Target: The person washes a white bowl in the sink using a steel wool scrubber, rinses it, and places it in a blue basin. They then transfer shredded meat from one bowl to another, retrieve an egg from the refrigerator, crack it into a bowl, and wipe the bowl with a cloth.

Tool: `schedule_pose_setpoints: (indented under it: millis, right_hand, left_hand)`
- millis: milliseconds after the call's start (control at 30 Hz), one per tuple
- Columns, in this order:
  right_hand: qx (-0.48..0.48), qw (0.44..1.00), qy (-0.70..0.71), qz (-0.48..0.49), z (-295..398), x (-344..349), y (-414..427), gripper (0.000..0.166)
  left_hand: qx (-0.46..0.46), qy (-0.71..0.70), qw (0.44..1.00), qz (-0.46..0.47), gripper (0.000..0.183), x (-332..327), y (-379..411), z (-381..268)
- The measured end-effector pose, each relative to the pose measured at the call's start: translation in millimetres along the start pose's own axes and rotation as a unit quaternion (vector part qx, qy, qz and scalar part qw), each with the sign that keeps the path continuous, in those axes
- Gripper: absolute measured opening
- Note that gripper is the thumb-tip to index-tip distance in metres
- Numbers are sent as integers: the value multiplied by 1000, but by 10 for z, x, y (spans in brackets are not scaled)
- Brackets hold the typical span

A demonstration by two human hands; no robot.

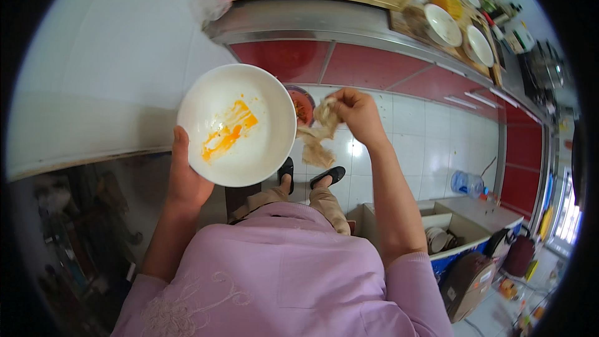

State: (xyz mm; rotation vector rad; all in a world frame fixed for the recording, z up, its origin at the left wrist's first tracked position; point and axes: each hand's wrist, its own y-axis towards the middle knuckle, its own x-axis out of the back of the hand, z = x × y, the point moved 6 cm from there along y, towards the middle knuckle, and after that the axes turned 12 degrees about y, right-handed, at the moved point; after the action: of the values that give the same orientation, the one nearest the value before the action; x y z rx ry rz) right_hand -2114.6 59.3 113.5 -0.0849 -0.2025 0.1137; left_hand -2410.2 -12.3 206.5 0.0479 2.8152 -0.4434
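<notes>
My left hand [189, 175] grips the rim and side of a white bowl [269, 103], its thumb over the edge. Orange-yellow residue [229, 135] is smeared across the bowl's inside, which tilts towards me. To the right of the bowl, my right hand [358, 114] pinches a crumpled beige cloth or tissue [320, 133] between thumb and fingers. The lower part of it hangs loose above the floor. Partly hidden behind the bowl, a round reddish basin [303, 106] with scraps in it stands on the floor.
Red cabinets [360, 68] run under a steel-edged counter [309, 14]. White bowls [442, 24] rest on a wooden board at the far right. A clear plastic bottle [465, 184] lies on the tiled floor [407, 150] near an open drawer unit [451, 224]. A white wall [107, 56] rises at left.
</notes>
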Motion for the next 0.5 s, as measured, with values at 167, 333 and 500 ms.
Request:
schedule_pose_setpoints:
  millis: [167,333,500]
  right_hand:
    - [-99,875,466,80,289,-520,492,15]
    - [-72,996,3,58,-226,-773,1057,21]
    - [-151,979,93,100,-281,-934,1135,21]
  left_hand:
    - [-8,0,998,-69,76,596,-319,65]
    - [-13,-31,996,-78,76,798,-186,84]
    - [-4,-61,995,-80,76,880,-308,137]
